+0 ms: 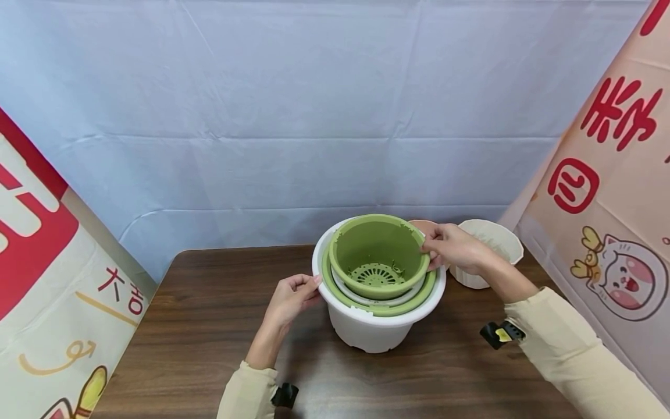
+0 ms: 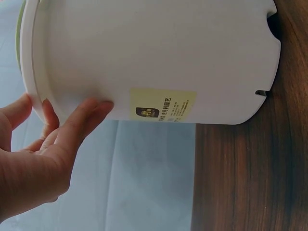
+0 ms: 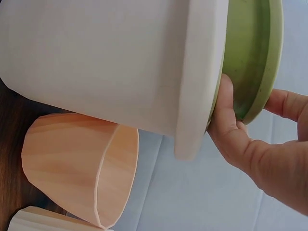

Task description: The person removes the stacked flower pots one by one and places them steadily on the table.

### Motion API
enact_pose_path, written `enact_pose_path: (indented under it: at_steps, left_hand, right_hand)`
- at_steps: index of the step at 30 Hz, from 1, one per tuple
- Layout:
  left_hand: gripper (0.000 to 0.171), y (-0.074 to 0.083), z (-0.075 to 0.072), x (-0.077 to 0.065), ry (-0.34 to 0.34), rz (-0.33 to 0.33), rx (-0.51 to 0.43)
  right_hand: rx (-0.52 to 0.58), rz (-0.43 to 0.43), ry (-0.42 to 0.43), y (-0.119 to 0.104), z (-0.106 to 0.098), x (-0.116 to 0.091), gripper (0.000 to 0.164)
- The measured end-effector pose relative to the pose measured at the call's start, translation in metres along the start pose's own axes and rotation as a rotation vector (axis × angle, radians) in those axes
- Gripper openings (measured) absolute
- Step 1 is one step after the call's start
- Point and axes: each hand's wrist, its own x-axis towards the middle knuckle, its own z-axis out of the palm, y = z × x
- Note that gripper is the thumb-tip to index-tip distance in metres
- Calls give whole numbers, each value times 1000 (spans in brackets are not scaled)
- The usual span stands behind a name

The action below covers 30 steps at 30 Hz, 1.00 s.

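Note:
A large white plastic flowerpot [image 1: 366, 333] stands upright on the table with smaller pots nested inside. Among these, a green pot's rim [image 1: 384, 311] and a white rim show around the innermost green flowerpot [image 1: 377, 285], which has a slotted bottom and sits raised and slightly tilted. My left hand [image 1: 293, 299] pinches the big white pot's rim at its left; in the left wrist view other fingers touch its wall, near a yellow label [image 2: 166, 103]. With thumb and fingers, my right hand [image 1: 456, 249] grips the innermost green pot's rim on the right.
Behind the nested pots at right is an orange pot [image 3: 67, 159], mostly hidden in the head view. Beside it stands a cream faceted pot [image 1: 473, 282]. The wooden table [image 1: 220, 331] meets a pale cloth backdrop [image 1: 293, 174] behind, with printed cloths at both sides.

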Motion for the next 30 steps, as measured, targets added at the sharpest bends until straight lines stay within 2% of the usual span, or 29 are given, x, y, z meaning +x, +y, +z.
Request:
enact_pose_path:
  at_steps: [9,30]
  left_hand:
    - [20,-2,1,-2,0,2,-5]
    - [22,-5,-1,-2,-13,7,-7]
  right_hand:
    - [33,-10,2,0,2,-2,13]
    - [6,-11,49,-5,6,-6,12]
